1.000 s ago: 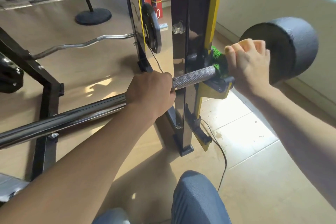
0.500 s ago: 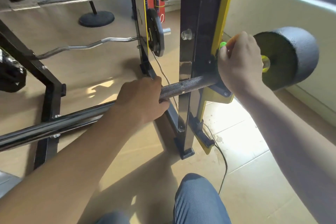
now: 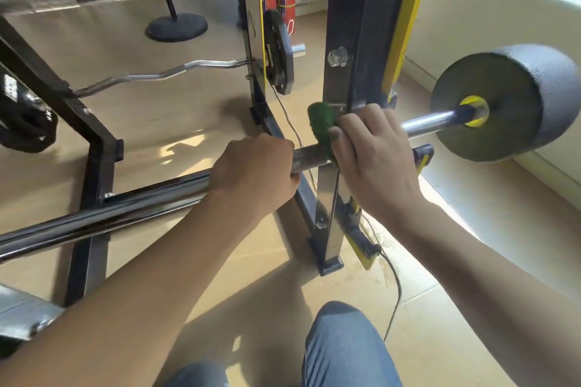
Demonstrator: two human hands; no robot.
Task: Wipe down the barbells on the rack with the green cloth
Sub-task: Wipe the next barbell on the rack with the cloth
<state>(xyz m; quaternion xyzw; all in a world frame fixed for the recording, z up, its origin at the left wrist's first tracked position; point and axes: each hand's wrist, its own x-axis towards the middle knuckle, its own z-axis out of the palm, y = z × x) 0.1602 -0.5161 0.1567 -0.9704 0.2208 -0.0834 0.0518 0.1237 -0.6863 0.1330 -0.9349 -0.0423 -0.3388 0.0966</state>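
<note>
while i watch through the head camera, the far left shows a black weight plate (image 3: 22,116) hanging on a dark frame, and a curl bar (image 3: 163,72) with a wavy chrome shaft running right toward the rack upright. nearer me, the barbell (image 3: 103,217) crosses the scene from the near left edge up to the right, its smooth chrome shaft giving way to a knurled section just past my left hand (image 3: 254,166). that hand is clenched around the shaft, knuckles up, fingers wrapped fully over the bar. just right of it, a short stretch of bare knurling shows, then the green cloth (image 3: 322,126), bunched over the bar right at the black and chrome rack upright (image 3: 349,41). my right hand (image 3: 374,154) is grasping the cloth against the bar, fingers curled over the top, with a wad of green sticking out on its left side. a yellow plate (image 3: 405,9) runs up the upright behind it. right of that hand the bar's smooth sleeve runs to a grey cylindrical weight (image 3: 509,100) with a yellow collar at its centre, close to the pale wall. a thin black cable (image 3: 396,280) trails over the tan floor near the upright's foot, and my knee (image 3: 342,345) in blue trousers sits at the near edge.
</note>
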